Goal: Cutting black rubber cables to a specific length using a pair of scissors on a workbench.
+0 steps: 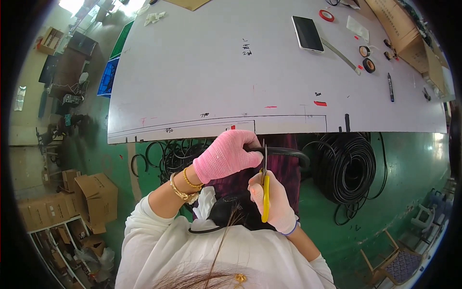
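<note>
My left hand [225, 155], in a pink glove, is closed around a thick black cable [288, 153] just below the near edge of the white worktable [202, 72]. My right hand [275, 202], in a thin pale glove, grips yellow-handled scissors [265, 185] whose blades point up at the cable beside my left hand. The cable curves off to the right past my fingers. Gold bangles sit on my left wrist.
A large coil of black cable [347, 166] lies on the green floor at right, and loose cable loops [178, 154] lie at left. On the table rest a phone [307, 33], tape rolls [369, 65], a marker pen [390, 86] and a metal ruler [340, 54]. Cardboard boxes [96, 195] stand at lower left.
</note>
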A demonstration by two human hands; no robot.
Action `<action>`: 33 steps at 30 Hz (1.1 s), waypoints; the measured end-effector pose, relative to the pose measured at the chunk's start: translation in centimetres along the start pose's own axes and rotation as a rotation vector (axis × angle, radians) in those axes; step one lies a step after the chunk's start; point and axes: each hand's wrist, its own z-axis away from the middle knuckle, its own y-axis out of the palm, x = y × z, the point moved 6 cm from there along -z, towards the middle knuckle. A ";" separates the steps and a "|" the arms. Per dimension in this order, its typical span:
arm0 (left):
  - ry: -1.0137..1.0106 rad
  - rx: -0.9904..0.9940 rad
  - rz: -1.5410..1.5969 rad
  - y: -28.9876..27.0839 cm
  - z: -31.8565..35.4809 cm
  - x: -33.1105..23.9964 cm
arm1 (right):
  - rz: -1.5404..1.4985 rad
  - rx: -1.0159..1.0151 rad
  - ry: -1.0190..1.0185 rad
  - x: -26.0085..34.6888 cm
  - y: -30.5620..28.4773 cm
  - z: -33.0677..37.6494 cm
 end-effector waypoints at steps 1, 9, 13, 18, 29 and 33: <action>-0.003 -0.002 -0.010 -0.1 0.0 0.1 | 0.042 -0.006 -0.022 0.1 0.0 0.0; 0.106 0.020 0.051 0.3 -0.8 0.2 | 0.236 -0.053 -0.077 0.7 -0.6 0.2; -0.042 0.273 0.418 0.8 -0.6 -1.1 | 0.076 -0.056 0.131 0.3 -0.6 0.5; -0.055 0.657 0.619 1.4 -1.2 -1.3 | -0.078 -0.059 0.306 1.9 0.1 1.6; -0.102 0.735 0.711 2.1 -2.0 -0.2 | 0.228 -0.202 0.079 1.6 -3.1 3.9; -0.107 0.747 0.766 2.3 -1.0 0.2 | 0.162 -0.513 -0.388 4.7 -7.2 4.7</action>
